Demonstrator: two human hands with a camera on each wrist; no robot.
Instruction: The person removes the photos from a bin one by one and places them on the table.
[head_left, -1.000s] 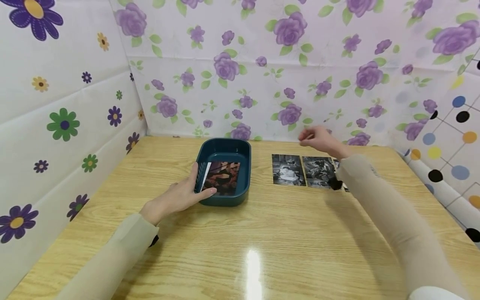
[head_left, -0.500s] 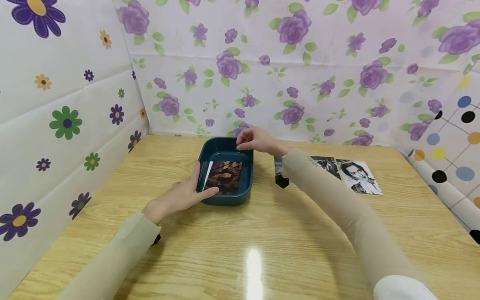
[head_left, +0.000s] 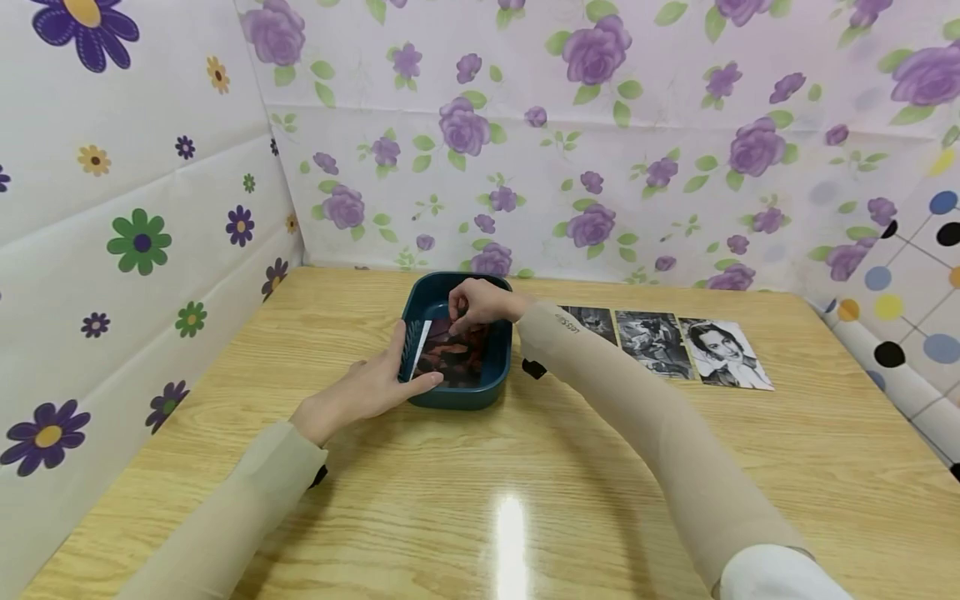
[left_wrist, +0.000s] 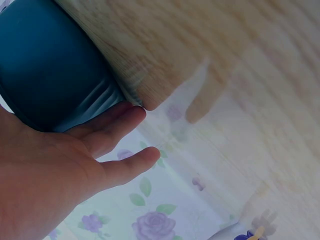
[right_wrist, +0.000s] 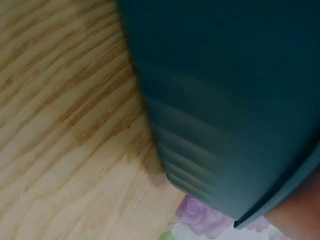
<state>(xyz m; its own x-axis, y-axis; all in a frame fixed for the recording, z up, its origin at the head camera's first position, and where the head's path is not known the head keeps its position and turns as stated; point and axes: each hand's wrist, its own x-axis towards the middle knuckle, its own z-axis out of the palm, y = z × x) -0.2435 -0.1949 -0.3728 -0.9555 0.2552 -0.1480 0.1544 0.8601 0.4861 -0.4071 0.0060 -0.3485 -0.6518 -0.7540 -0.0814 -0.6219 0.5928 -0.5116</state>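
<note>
A dark teal rectangular tray stands left of the table's middle. Inside lies a dark reddish photo, with a white edge showing along its left side. My left hand rests against the tray's left side, fingers extended and thumb over the front rim. My right hand reaches into the tray from the right, fingers curled, fingertips at the upper part of the photo; whether they grip it is unclear. The right wrist view shows mostly the tray's outer wall, with the fingers hidden.
Right of the tray, black-and-white photos lie in a row: one partly behind my right sleeve, a middle photo, and a portrait photo at the right. Flower-patterned cloth stands behind and beside the wooden table.
My right hand has moved left from above the row of photos, over the tray, and down into it. My left hand has stayed at the tray. The view has shifted slightly.
</note>
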